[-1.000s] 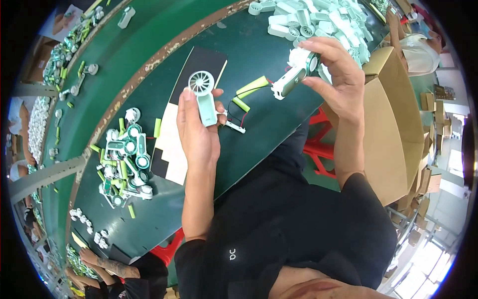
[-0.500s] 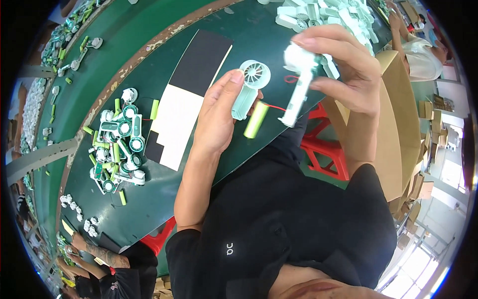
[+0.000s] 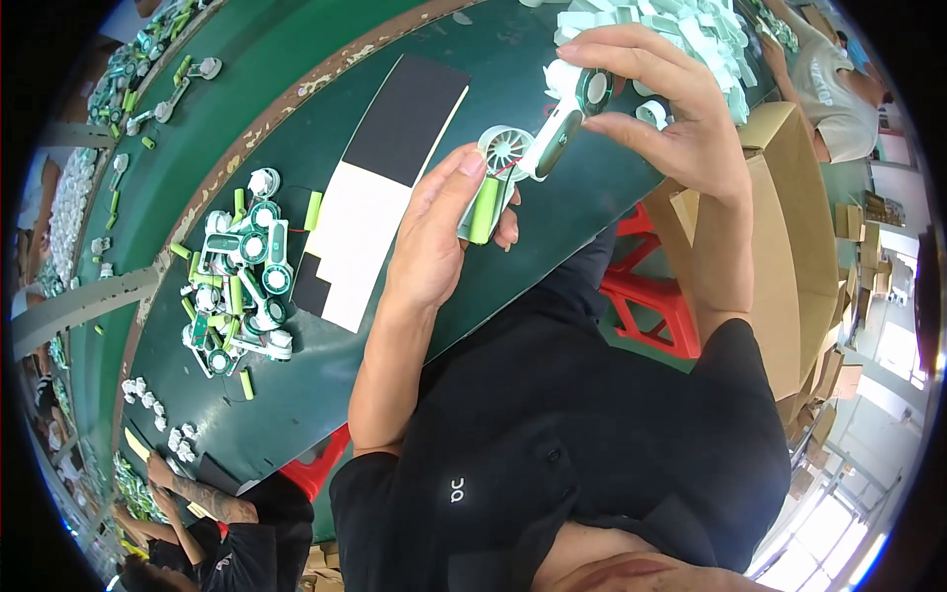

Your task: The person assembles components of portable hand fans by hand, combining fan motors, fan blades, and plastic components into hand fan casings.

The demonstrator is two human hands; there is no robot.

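My left hand [image 3: 429,227] grips a mint-green fan housing [image 3: 506,148], its round vented end up and its hollow handle beside my fingers. A lime-green battery [image 3: 483,210] lies lengthwise in or over that handle; my thumb is close to its upper end. Between thumb and fingers of my right hand [image 3: 681,113] is a white and dark-green fan assembly [image 3: 556,144], held tilted, its lower end against the housing's round end. Thin wires run down from the assembly toward the battery. Both hands are above the green table [image 3: 552,237].
Fan assemblies with batteries [image 3: 261,247] are heaped at left, beside a black-and-white sheet [image 3: 360,222]. Small white parts [image 3: 182,441] lie nearer. Mint housings [image 3: 705,49] pile at the far right. A cardboard box [image 3: 774,247] and red stool [image 3: 656,316] stand right. A co-worker's arm [image 3: 212,498] shows lower left.
My right hand has turned the fan assembly over and brought it left to the housing. The battery, hanging beside the housing before, is now at its handle.
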